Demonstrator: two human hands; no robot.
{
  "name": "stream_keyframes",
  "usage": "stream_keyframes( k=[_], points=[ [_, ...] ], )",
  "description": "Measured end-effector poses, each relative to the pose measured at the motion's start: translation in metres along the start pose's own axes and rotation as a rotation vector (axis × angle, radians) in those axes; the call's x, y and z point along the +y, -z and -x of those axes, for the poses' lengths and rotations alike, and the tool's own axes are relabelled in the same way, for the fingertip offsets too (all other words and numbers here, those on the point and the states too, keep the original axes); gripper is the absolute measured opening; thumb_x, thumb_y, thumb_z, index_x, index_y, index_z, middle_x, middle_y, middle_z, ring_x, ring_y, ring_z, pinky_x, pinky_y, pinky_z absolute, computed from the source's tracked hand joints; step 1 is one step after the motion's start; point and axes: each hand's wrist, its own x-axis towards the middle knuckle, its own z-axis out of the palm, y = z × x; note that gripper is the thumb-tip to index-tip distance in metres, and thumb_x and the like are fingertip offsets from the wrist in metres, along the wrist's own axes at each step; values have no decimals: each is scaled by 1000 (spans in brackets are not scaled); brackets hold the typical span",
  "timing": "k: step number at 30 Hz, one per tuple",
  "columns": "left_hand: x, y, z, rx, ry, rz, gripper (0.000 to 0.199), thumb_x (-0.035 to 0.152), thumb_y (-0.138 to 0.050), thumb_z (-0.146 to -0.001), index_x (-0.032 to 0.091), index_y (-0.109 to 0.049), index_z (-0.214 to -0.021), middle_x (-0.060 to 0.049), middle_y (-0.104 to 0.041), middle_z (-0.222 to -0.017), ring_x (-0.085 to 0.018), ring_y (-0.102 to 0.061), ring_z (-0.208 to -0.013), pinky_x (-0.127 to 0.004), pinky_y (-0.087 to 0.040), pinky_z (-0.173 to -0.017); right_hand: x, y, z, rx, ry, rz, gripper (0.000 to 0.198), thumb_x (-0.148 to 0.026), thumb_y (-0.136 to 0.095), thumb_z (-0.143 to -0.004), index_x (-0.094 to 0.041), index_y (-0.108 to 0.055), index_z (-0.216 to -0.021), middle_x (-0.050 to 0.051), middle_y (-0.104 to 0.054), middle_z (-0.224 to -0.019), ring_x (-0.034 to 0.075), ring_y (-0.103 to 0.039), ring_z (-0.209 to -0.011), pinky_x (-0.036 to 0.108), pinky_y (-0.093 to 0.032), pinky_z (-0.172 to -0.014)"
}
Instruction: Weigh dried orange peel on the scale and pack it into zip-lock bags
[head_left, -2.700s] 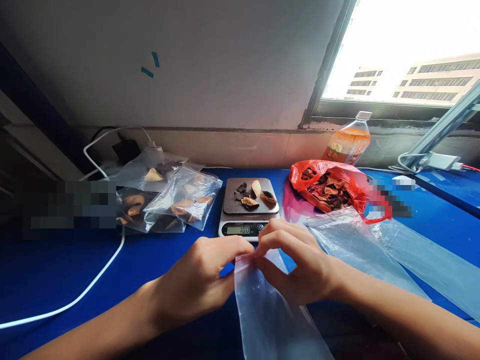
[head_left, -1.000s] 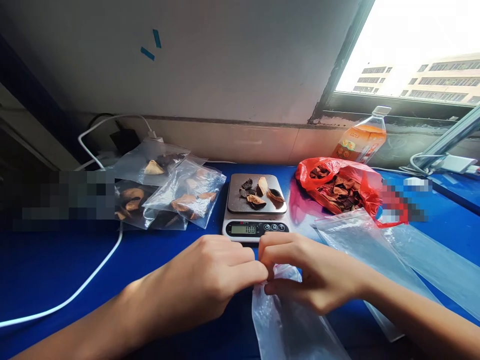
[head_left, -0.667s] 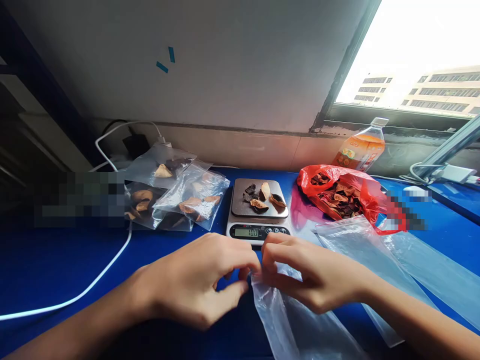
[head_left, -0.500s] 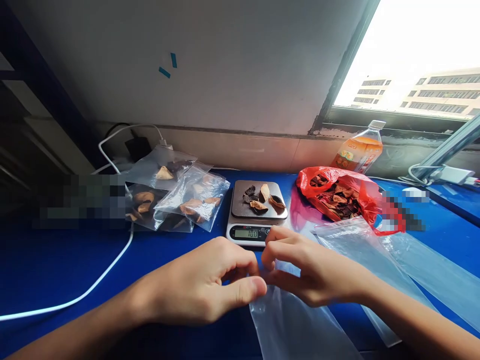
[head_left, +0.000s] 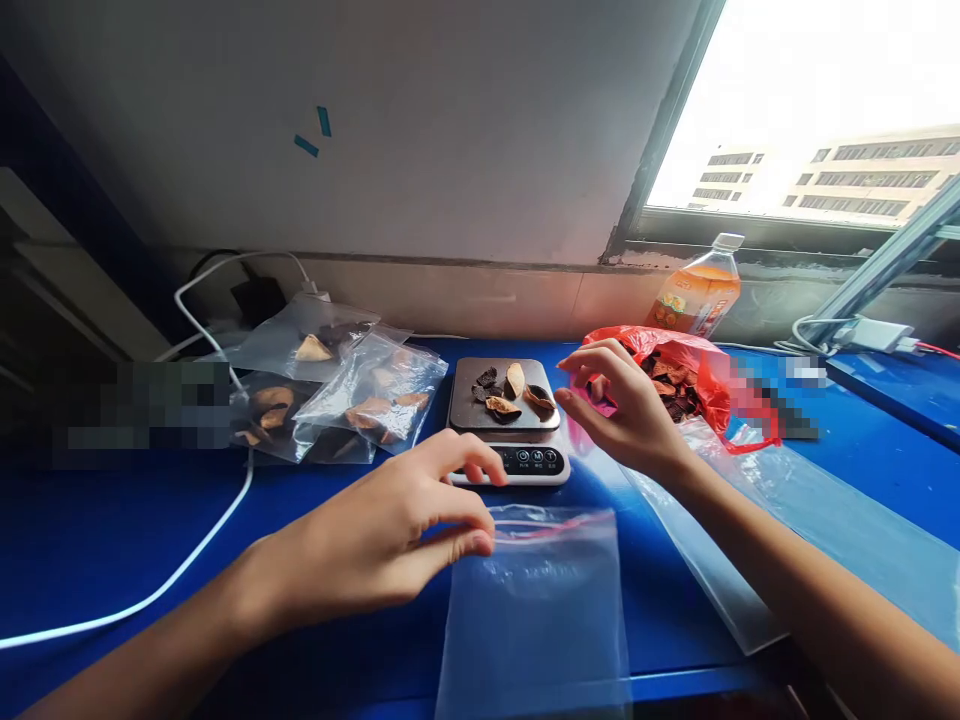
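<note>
A clear zip-lock bag [head_left: 534, 615] hangs flat over the front of the blue table, its top left corner pinched between the thumb and fingers of my left hand [head_left: 367, 535]. Fingers apart, my right hand [head_left: 626, 410] is empty and hovers just right of a small digital scale [head_left: 469, 405]. On the scale's plate lie several dried slices [head_left: 514, 380], some pale, some dark. My left fingers cover most of the scale's display. Behind my right hand stands an open red plastic bag [head_left: 716, 385] full of dried brown pieces [head_left: 675, 385], partly hidden.
Filled zip-lock bags [head_left: 375, 385] are piled left of the scale. Flat clear bags [head_left: 825, 520] lie on the right. A drink bottle [head_left: 697, 290] stands by the window. A white cable [head_left: 202, 555] crosses the table on the left, and a metal bar [head_left: 877, 270] slants at the right.
My right hand has let go of the bag and moved up beside the scale, fingers opening. My left hand still holds the bag, which now lies straighter. The view has shifted slightly right.
</note>
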Motion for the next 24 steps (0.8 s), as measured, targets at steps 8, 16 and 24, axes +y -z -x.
stream_keyframes(
  k=[8,16,24],
  points=[
    [-3,-15,-6,5,-111,240,13,18,-70,-87,18,-71,-74,-2,-68,-99,-13,-61,-92,-22,-48,-83,16,-13,7,-247,5,390,16,-24,-53,-92,-18,-68,-91,11,-63,-100,22,-61,-88,38,-51,-80],
    [-2,-7,-4,-59,41,269,17,27,-66,-91,19,-71,-77,-4,-59,-112,-15,-60,-97,-23,-48,-84,-24,42,-8,-471,-31,-65,14,-26,-57,-89,-19,-66,-80,7,-67,-89,19,-62,-80,32,-49,-73],
    [-4,-7,-5,-65,33,244,18,28,-64,-91,18,-70,-78,-4,-57,-110,-16,-58,-97,-25,-47,-87,-44,30,-6,-750,-71,-186,26,-39,-63,-90,-16,-66,-102,5,-70,-98,16,-64,-88,27,-50,-77]
  ],
)
